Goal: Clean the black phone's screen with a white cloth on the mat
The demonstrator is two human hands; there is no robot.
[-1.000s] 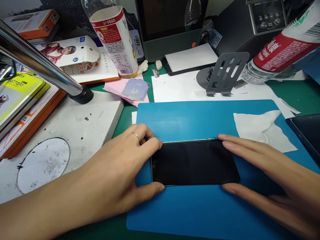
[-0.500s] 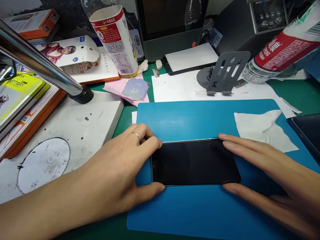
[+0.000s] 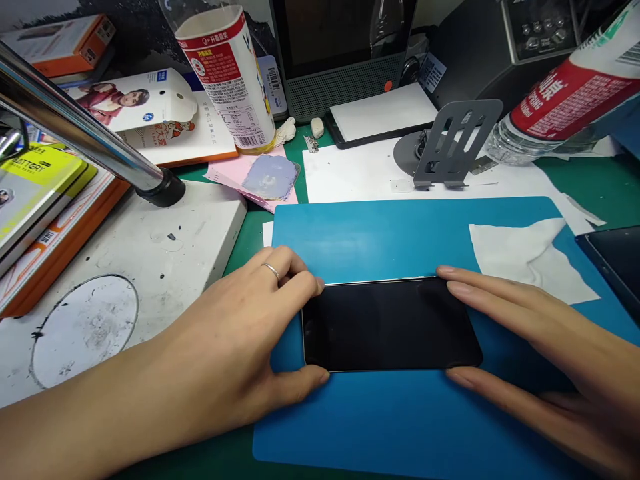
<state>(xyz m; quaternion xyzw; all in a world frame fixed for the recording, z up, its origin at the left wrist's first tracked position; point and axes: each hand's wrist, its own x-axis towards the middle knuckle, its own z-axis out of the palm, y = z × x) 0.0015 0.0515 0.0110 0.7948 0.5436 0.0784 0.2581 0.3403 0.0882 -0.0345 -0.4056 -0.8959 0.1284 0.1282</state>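
Note:
A black smartphone [image 3: 390, 325] lies flat, its dark glass face up, on a blue mat [image 3: 360, 420]. My left hand [image 3: 260, 327], with a ring on one finger, grips the phone's left end between thumb and fingers along its two long edges. At the other end, my right hand [image 3: 540, 340] holds the phone the same way, fingertips at the far right corner and thumb at the near one. A crumpled white tissue [image 3: 533, 260] rests on the mat just beyond my right fingers.
Behind the mat stand a grey metal stand [image 3: 456, 143], a tilted bottle [image 3: 560, 100] and a bottle with a red label [image 3: 225, 80]. A metal lamp arm [image 3: 95, 127] crosses the left side above a white board [image 3: 185, 240]. Another dark device [image 3: 617, 260] lies at right.
The view has shifted very slightly. Both hands keep their places on the phone, which has not visibly moved on the mat.

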